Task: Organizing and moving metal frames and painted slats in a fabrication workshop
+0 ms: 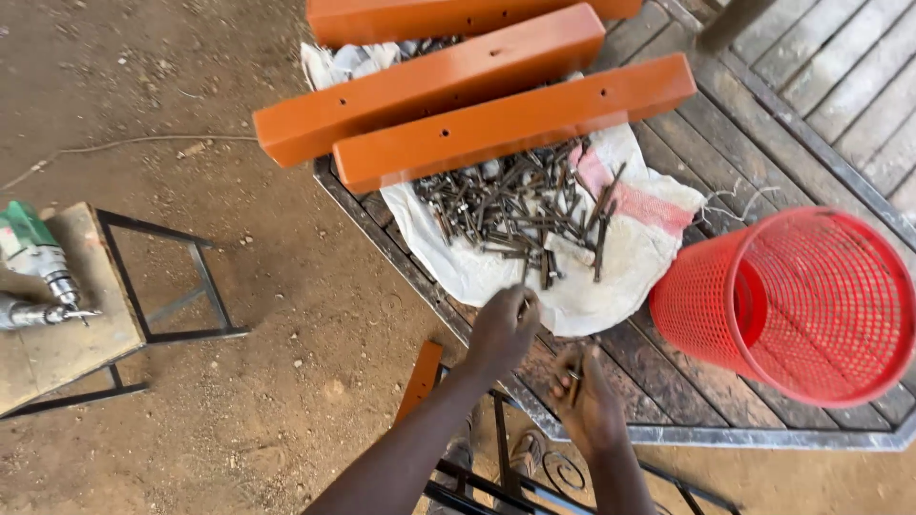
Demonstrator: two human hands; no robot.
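Observation:
A heap of dark metal bolts (520, 205) lies on a white sack (630, 262) spread over a wooden platform. My left hand (503, 329) reaches to the near edge of the heap and pinches a bolt between its fingertips. Just to the right of it and closer to me, my right hand (584, 396) is palm up and cupped around a few bolts.
Three orange painted beams (477, 105) lie across the far side of the sack. A red mesh basket (801, 300) lies on its side at the right. At the left, power drills (38, 267) rest on a small metal-framed stool (143, 305). Dirt floor surrounds it.

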